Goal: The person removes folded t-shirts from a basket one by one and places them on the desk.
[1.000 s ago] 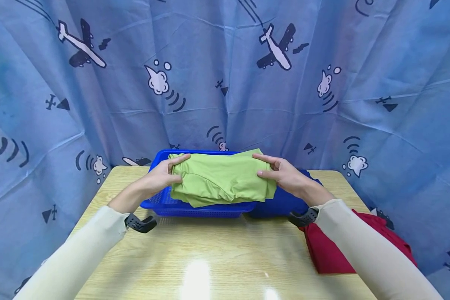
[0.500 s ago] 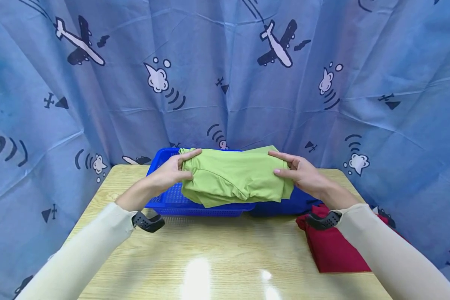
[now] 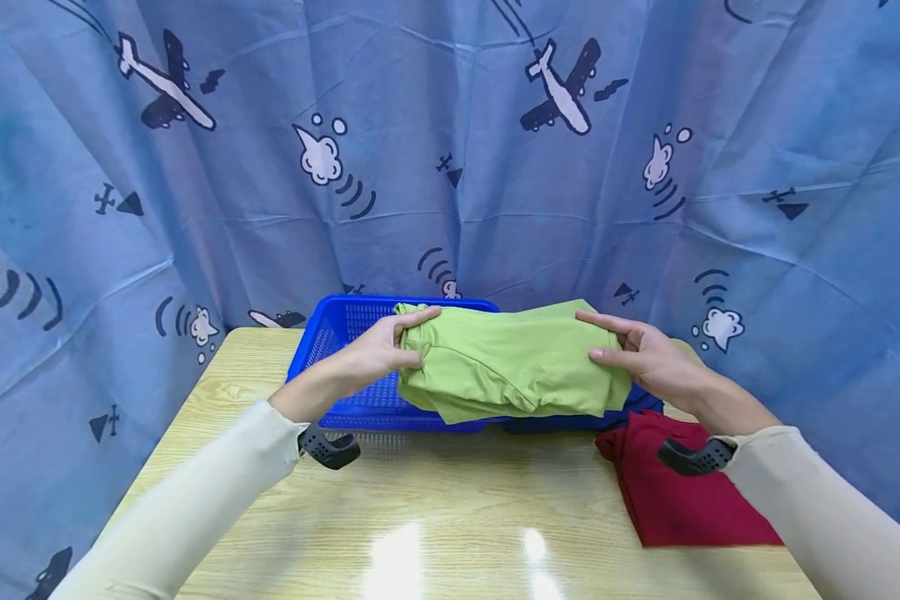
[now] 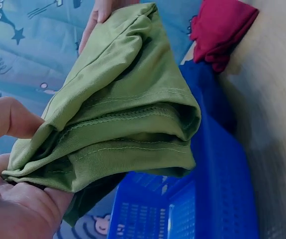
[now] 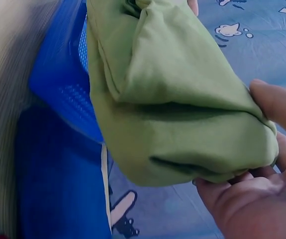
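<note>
A folded light green garment (image 3: 510, 358) is held up between both hands, over the right part of a blue plastic basket (image 3: 345, 333). My left hand (image 3: 382, 343) pinches its left end, thumb on the near face. At the other end my right hand (image 3: 648, 354) pinches it in the same way. Stitched hems (image 4: 133, 117) show in layers in the left wrist view, and the lower edge hangs free. In the right wrist view the rounded fold (image 5: 192, 149) sits between thumb and fingers. Part of the basket is hidden behind the cloth.
Right of the basket lies a dark blue folded cloth (image 3: 645, 402), mostly covered by the green garment in the head view. A red folded cloth (image 3: 690, 500) rests at the table's right side. A blue patterned curtain (image 3: 450, 150) hangs behind the wooden table (image 3: 450, 492).
Both hands have carried the green garment to the right, from over the basket's middle toward the dark blue cloth. More of the basket's left inside shows now. The grip looks the same.
</note>
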`<state>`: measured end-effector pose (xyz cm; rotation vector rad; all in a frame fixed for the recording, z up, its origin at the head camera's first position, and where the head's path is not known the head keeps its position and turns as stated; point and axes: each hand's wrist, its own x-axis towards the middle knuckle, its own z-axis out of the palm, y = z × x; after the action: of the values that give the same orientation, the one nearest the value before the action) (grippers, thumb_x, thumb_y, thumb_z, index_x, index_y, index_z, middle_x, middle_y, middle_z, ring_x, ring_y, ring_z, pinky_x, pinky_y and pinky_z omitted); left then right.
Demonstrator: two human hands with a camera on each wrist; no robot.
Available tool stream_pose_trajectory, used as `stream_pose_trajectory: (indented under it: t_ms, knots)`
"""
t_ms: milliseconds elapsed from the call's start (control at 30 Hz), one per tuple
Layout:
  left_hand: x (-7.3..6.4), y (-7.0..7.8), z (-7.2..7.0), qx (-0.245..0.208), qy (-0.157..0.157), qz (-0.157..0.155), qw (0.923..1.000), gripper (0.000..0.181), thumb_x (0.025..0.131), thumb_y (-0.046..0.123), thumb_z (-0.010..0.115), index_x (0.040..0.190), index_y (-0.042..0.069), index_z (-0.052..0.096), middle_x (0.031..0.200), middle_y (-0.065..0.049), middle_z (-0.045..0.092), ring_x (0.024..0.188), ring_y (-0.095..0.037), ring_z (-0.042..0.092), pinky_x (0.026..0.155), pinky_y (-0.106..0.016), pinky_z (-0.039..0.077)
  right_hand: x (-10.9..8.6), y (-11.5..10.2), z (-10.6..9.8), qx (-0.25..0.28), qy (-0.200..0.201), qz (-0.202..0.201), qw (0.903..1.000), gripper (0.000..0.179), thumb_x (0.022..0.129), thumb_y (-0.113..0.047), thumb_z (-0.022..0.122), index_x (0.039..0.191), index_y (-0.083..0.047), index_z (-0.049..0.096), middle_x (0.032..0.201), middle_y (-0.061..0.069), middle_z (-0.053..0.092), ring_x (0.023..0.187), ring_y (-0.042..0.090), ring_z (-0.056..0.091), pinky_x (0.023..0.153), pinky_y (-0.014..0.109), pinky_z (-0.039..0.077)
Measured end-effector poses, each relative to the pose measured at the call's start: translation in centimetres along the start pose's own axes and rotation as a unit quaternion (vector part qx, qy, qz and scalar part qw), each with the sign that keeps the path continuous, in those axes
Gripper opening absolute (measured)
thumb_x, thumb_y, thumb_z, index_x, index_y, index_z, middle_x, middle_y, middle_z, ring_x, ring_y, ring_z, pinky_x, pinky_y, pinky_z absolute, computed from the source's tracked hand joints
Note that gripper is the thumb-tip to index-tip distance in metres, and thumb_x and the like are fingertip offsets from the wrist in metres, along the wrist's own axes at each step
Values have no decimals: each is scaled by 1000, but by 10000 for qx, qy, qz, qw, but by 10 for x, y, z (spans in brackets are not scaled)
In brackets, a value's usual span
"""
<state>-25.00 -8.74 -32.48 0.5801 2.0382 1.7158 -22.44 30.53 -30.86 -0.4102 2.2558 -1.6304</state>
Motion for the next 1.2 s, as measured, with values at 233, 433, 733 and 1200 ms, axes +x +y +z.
stream_pose_trajectory:
  t_ms: [233, 433, 733, 1200]
  knots:
    - [8, -5, 18, 22, -106, -53, 9999, 87, 82, -13, 55, 160, 17, 31, 149, -17, 52, 108, -12, 61, 84, -23, 56, -15, 11, -13, -315, -31, 25, 9995, 67, 102, -15, 59, 161, -14, 28, 131, -16, 60, 106, 4, 68, 84, 26, 60]
    - [12, -5, 34, -3, -224, 21, 9997, 87, 82, -13, 57, 160, 13, 31, 148, -20, 52, 103, -10, 63, 84, -23, 58, -27, 23, -24, -517, -214, -133, 9983, 66, 103, -11, 57, 161, -8, 25, 125, -14, 67, 103, 7, 71, 82, 29, 61]
    - [25, -16, 57, -56, -354, 194, 9992, 87, 79, -15, 57, 159, 9, 30, 147, -23, 52, 102, -10, 62, 80, -24, 59, -46, 35, -37, -1002, -60, 10, 9949, 64, 103, -15, 57, 161, -14, 29, 143, -9, 46, 100, 10, 71, 82, 33, 61]
    - [35, -29, 93, 216, -281, 141, 9993, 89, 77, -14, 61, 158, 14, 37, 136, -17, 62, 90, -7, 63, 74, -22, 59, -71, 61, -62, -1760, 123, 315, 9838, 60, 103, -21, 59, 158, -16, 36, 165, 25, 15, 116, -28, 36, 87, 12, 48]
